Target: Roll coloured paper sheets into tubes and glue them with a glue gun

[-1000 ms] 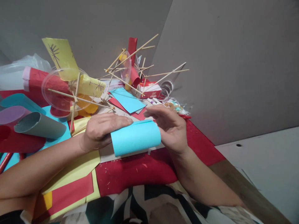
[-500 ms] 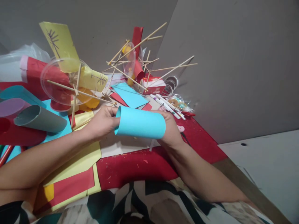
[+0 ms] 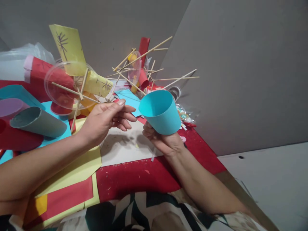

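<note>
A light-blue paper tube (image 3: 166, 117) is tilted so that its open end faces me and up to the left. My right hand (image 3: 166, 141) holds it from below and behind, with some of the fingers hidden by the paper. Just left of the tube, my left hand (image 3: 108, 118) is empty, its fingers loosely spread and apart from the paper. Beneath both hands lies a white sheet (image 3: 120, 150) with small scraps on it. Close to my left hand stands a frame of wooden sticks (image 3: 80, 93) with a clear plastic lid and yellow paper pieces.
At the left stand a grey paper tube (image 3: 40, 122) and other coloured tubes. Yellow paper (image 3: 81, 163) lies under my left arm. Another stick structure (image 3: 141, 69) rises at the back. The red tabletop (image 3: 137, 176) ends at the right beside a grey wall (image 3: 240, 80).
My left hand has let go of the blue paper tube and opened. The right hand has turned and raised the tube, so its opening now shows.
</note>
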Demonstrator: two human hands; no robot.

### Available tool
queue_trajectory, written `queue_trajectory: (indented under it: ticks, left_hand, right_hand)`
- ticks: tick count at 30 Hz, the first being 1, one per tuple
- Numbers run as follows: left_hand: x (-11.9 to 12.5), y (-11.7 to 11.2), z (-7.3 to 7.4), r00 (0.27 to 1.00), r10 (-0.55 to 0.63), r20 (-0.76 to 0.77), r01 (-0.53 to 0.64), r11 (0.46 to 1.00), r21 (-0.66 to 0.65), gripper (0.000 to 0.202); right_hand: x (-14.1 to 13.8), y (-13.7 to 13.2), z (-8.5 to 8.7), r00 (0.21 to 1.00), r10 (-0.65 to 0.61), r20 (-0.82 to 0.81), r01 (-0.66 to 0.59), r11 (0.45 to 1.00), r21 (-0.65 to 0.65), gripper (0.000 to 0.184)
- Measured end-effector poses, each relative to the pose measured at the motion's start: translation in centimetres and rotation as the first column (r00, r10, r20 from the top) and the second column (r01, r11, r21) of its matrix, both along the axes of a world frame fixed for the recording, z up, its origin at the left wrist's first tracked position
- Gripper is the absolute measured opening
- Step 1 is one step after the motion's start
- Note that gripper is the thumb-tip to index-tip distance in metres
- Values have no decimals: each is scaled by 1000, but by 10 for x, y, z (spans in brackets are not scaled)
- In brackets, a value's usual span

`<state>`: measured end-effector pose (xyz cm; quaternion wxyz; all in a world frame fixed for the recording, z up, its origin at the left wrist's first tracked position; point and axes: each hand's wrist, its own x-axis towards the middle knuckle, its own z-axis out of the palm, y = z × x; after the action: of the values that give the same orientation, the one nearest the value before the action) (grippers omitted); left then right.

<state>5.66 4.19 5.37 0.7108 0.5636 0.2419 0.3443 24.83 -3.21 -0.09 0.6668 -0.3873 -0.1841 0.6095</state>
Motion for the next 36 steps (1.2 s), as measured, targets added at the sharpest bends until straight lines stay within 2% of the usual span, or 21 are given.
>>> queue_trajectory:
  ticks: [4,7,10,13,14,16,21,23,27,33,36]
  left_hand:
    - [-4,-4,2,992,119,35,-124,964,235,22]
    - [-5,-9,4,978,208,23,-195,862,469,15]
    - [-6,-10,2,970,239,34,-193,684,704,18]
    - [-8,-4,-2,982,185,50,-128,439,889,32]
    - [-9,-1,-4,986,159,44,-101,374,922,37]
    - [-10,5,-6,993,116,3,-40,311,950,40]
    - [-11,12,-8,993,60,-98,75,314,947,34]
    - [-11,11,-5,989,51,-139,113,353,929,26]
    - [-12,5,5,958,32,-285,236,475,848,16]
    - [-16,5,12,934,-57,-352,328,524,786,17]
    - [-16,7,11,930,-113,-350,347,583,735,18]
  right_hand:
    - [-3,1,6,985,54,-165,-59,998,-24,25]
    - [-4,1,6,959,116,-258,-137,988,-67,25]
    - [-3,1,3,941,175,-288,-229,959,-167,22]
    - [-3,0,1,937,209,-279,-275,935,-223,21]
    - [-3,0,1,937,214,-274,-278,935,-221,21]
    - [-2,-1,1,939,231,-255,-287,934,-214,23]
    - [-4,-3,4,928,289,-235,-344,907,-244,24]
    - [-5,-5,5,923,303,-239,-359,900,-246,22]
    - [-7,-8,6,910,347,-229,-396,890,-227,23]
    - [-5,-5,4,877,436,-204,-475,851,-225,34]
    - [-5,-5,1,869,455,-196,-491,842,-222,34]
